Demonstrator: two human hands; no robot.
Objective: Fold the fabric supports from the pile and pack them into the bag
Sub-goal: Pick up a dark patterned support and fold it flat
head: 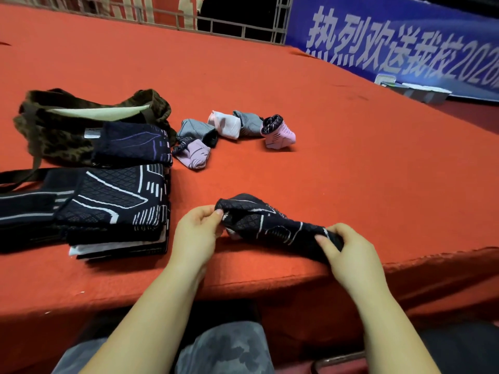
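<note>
Red felt table carries a camouflage bag beside stacked supports. Your left hand and right hand each pinch an end of a black patterned support.

Ahead of me the red table lies open through its middle and toward its right edge. Near the left edge the stack of dark supports and the bag block my reach; five small folded supports sit mid-table.
</note>
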